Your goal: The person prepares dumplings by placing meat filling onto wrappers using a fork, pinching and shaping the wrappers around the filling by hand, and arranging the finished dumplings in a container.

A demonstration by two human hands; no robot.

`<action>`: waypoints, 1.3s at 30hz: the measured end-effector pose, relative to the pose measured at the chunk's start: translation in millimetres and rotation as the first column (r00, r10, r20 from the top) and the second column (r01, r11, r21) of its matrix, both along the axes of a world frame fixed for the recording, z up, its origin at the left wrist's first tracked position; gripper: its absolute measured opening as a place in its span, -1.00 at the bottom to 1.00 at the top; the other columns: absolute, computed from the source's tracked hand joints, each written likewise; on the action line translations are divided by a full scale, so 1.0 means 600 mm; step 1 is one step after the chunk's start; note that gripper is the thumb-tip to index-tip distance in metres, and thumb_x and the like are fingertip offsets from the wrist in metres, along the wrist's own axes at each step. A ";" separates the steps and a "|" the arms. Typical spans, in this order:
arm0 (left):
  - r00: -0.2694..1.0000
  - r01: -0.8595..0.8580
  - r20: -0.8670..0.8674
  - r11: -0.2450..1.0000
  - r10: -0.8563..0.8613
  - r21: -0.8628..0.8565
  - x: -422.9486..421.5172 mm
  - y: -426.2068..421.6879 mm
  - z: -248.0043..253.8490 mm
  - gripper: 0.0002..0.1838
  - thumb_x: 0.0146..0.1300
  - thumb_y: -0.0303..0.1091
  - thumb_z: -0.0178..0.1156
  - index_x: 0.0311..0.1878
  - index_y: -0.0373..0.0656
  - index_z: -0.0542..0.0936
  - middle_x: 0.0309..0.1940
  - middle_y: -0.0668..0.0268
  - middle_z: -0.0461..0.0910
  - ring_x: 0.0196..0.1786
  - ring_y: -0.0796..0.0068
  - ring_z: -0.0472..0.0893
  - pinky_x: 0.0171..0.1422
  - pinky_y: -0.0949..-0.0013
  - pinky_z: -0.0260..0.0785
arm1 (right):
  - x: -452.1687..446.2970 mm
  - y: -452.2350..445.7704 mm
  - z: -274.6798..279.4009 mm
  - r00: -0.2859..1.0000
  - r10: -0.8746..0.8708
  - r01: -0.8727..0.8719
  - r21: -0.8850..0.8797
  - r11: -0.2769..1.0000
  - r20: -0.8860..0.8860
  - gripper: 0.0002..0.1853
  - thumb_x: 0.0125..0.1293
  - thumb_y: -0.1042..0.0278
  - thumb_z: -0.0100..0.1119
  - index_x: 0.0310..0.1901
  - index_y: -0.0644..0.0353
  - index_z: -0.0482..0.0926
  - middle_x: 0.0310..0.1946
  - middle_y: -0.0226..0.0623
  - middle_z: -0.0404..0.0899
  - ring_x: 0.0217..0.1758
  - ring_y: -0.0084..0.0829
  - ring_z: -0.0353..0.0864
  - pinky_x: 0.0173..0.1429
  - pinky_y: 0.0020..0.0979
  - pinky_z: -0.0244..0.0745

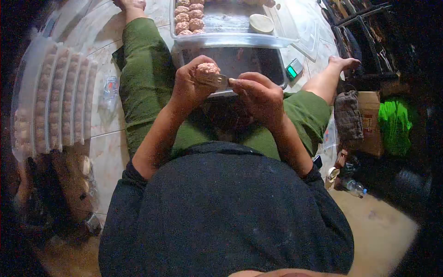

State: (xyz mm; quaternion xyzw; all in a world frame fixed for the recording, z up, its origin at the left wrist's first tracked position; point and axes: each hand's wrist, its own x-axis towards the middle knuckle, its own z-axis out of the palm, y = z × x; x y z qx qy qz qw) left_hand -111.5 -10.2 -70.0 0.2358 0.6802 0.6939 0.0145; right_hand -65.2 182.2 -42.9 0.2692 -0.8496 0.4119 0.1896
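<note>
My left hand (190,84) is curled around a pinkish, lumpy ball of what looks like minced meat (207,69), whose top shows above the fingers. My right hand (260,94) pinches the end of a flat metal blade (219,81), like a small spatula, that lies against the side of the ball. Both hands are above the near edge of a dark tray (244,64). Behind it, a clear plastic tub (235,40) contains rows of similar balls (189,21) on its left and a round, pale disc (261,23) on its right.
A small scale (294,69) with a lit green display is by my right knee. Stacked clear containers (57,97) filled with balls stand to the left. On the right are a cardboard box (369,122), a bright green bag (395,121) and a plastic bottle (354,188).
</note>
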 end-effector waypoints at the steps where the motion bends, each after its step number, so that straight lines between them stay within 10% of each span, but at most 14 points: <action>1: 0.999 -0.033 -0.029 0.999 0.032 -0.034 0.000 0.000 0.001 -0.76 0.03 -0.30 0.30 -0.33 -0.20 0.48 -0.49 0.45 0.50 -0.38 0.72 0.45 -0.32 0.57 0.32 | 0.000 -0.003 0.008 1.000 -0.021 0.021 -0.002 1.000 -0.001 -0.83 0.05 0.56 0.25 -0.27 0.22 0.61 -0.35 -0.20 0.57 -0.36 -0.40 0.60 -0.32 -0.47 0.51; 9: 0.957 -0.252 -0.217 0.925 0.194 -0.286 0.003 0.006 0.011 -0.80 -0.12 -0.43 0.33 -0.45 -0.17 0.48 -0.43 0.21 0.55 -0.38 0.21 0.57 -0.25 0.38 0.42 | 0.000 0.006 0.027 0.998 -0.048 0.044 0.101 0.994 0.039 -0.89 0.14 0.52 0.20 -0.27 0.25 0.59 -0.40 -0.26 0.58 -0.41 -0.45 0.58 -0.35 -0.47 0.50; 13: 0.767 -0.335 -0.627 0.917 0.132 -0.216 -0.009 0.013 0.004 -0.43 -0.07 -0.46 0.30 0.06 -0.14 0.33 -0.33 0.14 0.54 -0.31 0.30 0.58 -0.23 0.35 0.43 | 0.012 0.016 0.034 0.915 -0.082 0.170 -0.192 0.967 0.395 -0.85 0.23 0.50 0.11 -0.15 0.26 0.53 -0.41 -0.39 0.56 -0.41 -0.63 0.52 -0.44 -0.56 0.41; 18: 0.992 -0.048 -0.109 0.990 0.063 0.129 0.000 0.027 -0.008 0.16 -0.01 -0.50 0.25 0.36 -0.06 -0.50 -0.33 0.14 0.54 -0.29 0.38 0.55 -0.20 0.30 0.43 | 0.017 0.013 -0.023 0.906 0.044 0.192 -0.500 0.844 0.421 -0.79 0.26 0.51 0.07 -0.06 0.25 0.47 -0.40 -0.46 0.51 -0.42 -0.79 0.42 -0.41 -0.69 0.32; 22: 0.954 -0.199 -0.252 0.971 0.161 -0.134 0.005 0.017 0.000 -0.23 -0.01 -0.44 0.29 0.27 -0.19 0.12 -0.37 0.21 0.56 -0.35 0.44 0.55 -0.25 0.40 0.41 | 0.039 -0.011 -0.043 0.783 0.129 0.194 -0.436 0.879 0.608 -0.80 0.20 0.52 0.14 -0.12 0.25 0.50 -0.35 -0.39 0.55 -0.34 -0.63 0.52 -0.28 -0.60 0.44; 24: 0.883 -0.227 -0.460 0.944 0.096 -0.238 -0.013 0.008 -0.016 -0.47 -0.01 -0.40 0.31 0.07 -0.25 0.40 -0.41 0.26 0.55 -0.40 0.49 0.53 -0.30 0.47 0.38 | 0.026 -0.015 -0.036 0.939 -0.047 0.136 -0.239 0.961 0.342 -0.83 0.17 0.53 0.17 -0.18 0.26 0.53 -0.33 -0.32 0.57 -0.31 -0.56 0.55 -0.26 -0.56 0.46; 29: 1.000 -0.006 0.006 1.000 0.006 0.021 -0.008 0.003 -0.028 -0.75 0.01 -0.38 0.31 -0.29 -0.26 0.50 -0.47 0.37 0.49 -0.39 0.66 0.47 -0.31 0.55 0.33 | 0.006 -0.018 -0.016 0.995 -0.099 0.099 0.023 0.995 0.013 -0.88 0.14 0.55 0.18 -0.26 0.25 0.58 -0.32 -0.22 0.59 -0.33 -0.52 0.57 -0.25 -0.53 0.48; 35: 0.999 -0.011 0.038 0.998 0.009 0.064 -0.013 -0.005 -0.030 -0.73 -0.04 -0.39 0.37 -0.32 -0.21 0.48 -0.49 0.43 0.45 -0.39 0.69 0.41 -0.29 0.54 0.31 | -0.013 0.024 -0.027 0.916 -0.196 0.257 -0.138 0.956 0.351 -0.78 0.17 0.55 0.15 -0.12 0.23 0.53 -0.32 -0.24 0.60 -0.32 -0.54 0.56 -0.25 -0.50 0.48; 39: 0.993 0.004 0.113 0.995 -0.015 0.098 -0.021 -0.019 -0.050 -0.70 -0.08 -0.38 0.41 -0.36 -0.19 0.45 -0.49 0.43 0.44 -0.39 0.70 0.39 -0.27 0.54 0.31 | -0.046 0.066 -0.033 0.854 -0.245 0.140 0.250 0.958 0.459 -0.63 0.15 0.54 0.17 0.03 0.21 0.44 -0.17 -0.17 0.58 -0.10 -0.46 0.56 -0.05 -0.47 0.46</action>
